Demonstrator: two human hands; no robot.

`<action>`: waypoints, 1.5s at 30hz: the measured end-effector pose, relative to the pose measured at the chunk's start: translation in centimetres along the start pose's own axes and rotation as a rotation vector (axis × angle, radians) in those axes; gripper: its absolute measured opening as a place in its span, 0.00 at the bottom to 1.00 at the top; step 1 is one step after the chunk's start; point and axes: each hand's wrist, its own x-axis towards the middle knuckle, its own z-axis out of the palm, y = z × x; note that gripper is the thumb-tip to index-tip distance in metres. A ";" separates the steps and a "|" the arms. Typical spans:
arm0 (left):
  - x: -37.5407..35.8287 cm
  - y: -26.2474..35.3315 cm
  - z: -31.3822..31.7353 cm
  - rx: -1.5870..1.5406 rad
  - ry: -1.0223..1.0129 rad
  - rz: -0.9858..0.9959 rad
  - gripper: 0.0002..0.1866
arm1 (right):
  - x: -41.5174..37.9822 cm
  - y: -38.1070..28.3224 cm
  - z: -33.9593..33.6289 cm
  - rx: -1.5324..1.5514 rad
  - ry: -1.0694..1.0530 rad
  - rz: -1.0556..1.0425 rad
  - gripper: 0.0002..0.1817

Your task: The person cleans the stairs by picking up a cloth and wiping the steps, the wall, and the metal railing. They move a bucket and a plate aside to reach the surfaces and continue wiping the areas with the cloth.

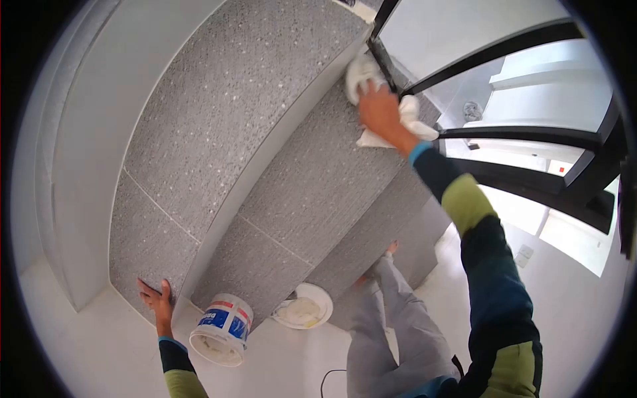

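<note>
Head view first: what is the right hand touching?

It is resting on a whitish cloth, which is lying on the lower step, near the foot of the black railing.

Are those fingers gripping?

They are spreading over the cloth, but I cannot tell whether they are closing on any of it. More white material is lying just beside that hand, partly hidden behind it.

And the left hand?

That one is resting near the end of the upper step, its fingers open and holding nothing visible.

What is sitting nearby?

A white bucket with a blue-and-red label is sitting near the left hand, and a round white dish is holding pale stuff just beyond it.
</note>
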 end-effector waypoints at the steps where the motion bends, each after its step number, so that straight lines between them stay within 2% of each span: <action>1: -0.2 -0.4 0.4 -0.013 -0.007 -0.002 0.51 | -0.6 -0.3 -0.4 0.042 0.171 -0.125 0.23; 3: 0.3 -0.4 0.3 -0.023 0.009 0.020 0.51 | -2.1 -0.7 1.5 0.150 0.195 -0.156 0.24; 5: 0.4 -0.5 0.2 -0.030 0.025 0.020 0.51 | -2.0 -0.9 1.9 0.379 -0.075 0.200 0.26; 6: 0.0 -0.6 0.3 -0.040 0.020 0.008 0.50 | -1.2 0.2 -1.2 0.528 -0.131 0.398 0.29; 7: -0.1 -0.4 0.3 -0.044 0.014 0.002 0.50 | -0.8 1.2 -3.4 0.610 -0.016 0.566 0.33; 9: -0.4 0.3 0.1 -0.022 0.035 -0.017 0.50 | -0.6 2.4 -7.2 0.668 0.355 0.690 0.35; 11: -0.2 0.0 0.2 -0.029 0.028 0.018 0.50 | 1.9 2.6 -6.7 0.589 0.490 0.640 0.36; 12: 0.0 -0.1 0.1 -0.038 0.026 0.050 0.50 | 3.6 2.5 -6.0 0.630 0.376 0.658 0.34; 13: -0.1 -0.2 0.0 -0.033 0.026 0.056 0.50 | 5.0 2.8 -4.7 0.691 0.131 0.695 0.31; 16: -0.1 -0.1 0.1 -0.041 0.015 0.054 0.49 | 3.5 3.5 -3.3 0.564 0.136 0.653 0.29; 18: -0.1 -0.4 0.3 -0.023 0.040 0.040 0.50 | 1.1 4.6 -4.7 0.555 -0.340 0.535 0.33; 19: 0.0 -0.6 0.4 -0.039 0.045 0.037 0.50 | 0.6 4.6 -5.7 0.546 -0.327 0.528 0.33; 21: 0.1 -0.9 0.6 0.007 0.043 0.029 0.50 | 0.1 4.7 -7.4 0.745 0.071 0.707 0.37; 22: -0.2 -0.9 0.6 0.010 0.042 0.022 0.50 | 0.3 4.5 -8.6 0.805 0.247 0.704 0.41; 23: -0.1 -0.9 0.5 0.001 0.037 0.003 0.50 | 1.0 4.2 -9.5 0.807 0.239 0.707 0.41; 25: 0.4 -1.1 0.6 -0.005 0.035 -0.014 0.50 | 4.1 3.6 -10.1 0.763 0.769 0.570 0.38; 26: 0.8 -1.9 0.8 -0.007 0.045 0.023 0.49 | 5.5 3.5 -8.7 0.766 0.762 0.572 0.38; 28: 0.3 -1.8 0.9 -0.013 0.048 0.052 0.49 | 7.5 3.0 -5.4 0.834 0.937 0.634 0.38; 29: -0.2 -1.2 0.6 -0.014 0.055 0.037 0.48 | 6.6 2.6 -4.2 0.831 0.931 0.627 0.38; 31: 0.0 -0.6 0.5 -0.025 0.067 0.015 0.48 | 4.1 1.7 -4.0 0.708 0.481 0.521 0.30; 33: 0.3 -1.4 0.9 -0.029 0.073 0.022 0.47 | 0.9 0.5 -4.8 0.810 0.410 0.438 0.25; 36: 0.4 -1.1 0.9 -0.048 0.087 0.022 0.47 | -3.6 0.1 -5.5 0.855 0.356 0.333 0.22; 38: 0.4 -0.8 0.8 -0.050 0.079 0.005 0.48 | -6.3 0.2 -8.7 0.373 0.138 0.152 0.19; 39: 0.3 -0.9 0.8 -0.050 0.081 -0.002 0.48 | -7.3 0.3 -10.0 0.369 0.137 0.141 0.19; 41: 0.4 -1.0 0.9 -0.044 0.085 -0.003 0.49 | -8.3 0.9 -12.6 0.393 0.010 0.206 0.19; 42: 0.3 -0.9 0.9 -0.034 0.089 0.005 0.49 | -8.4 1.2 -13.6 0.471 0.126 0.241 0.15; 43: 0.2 -0.6 1.0 -0.058 0.106 0.001 0.49 | -8.6 1.7 -14.3 0.460 0.151 0.231 0.15; 45: -0.1 0.1 0.9 -0.066 0.120 -0.043 0.50 | -9.0 3.1 -15.1 0.981 0.057 0.381 0.12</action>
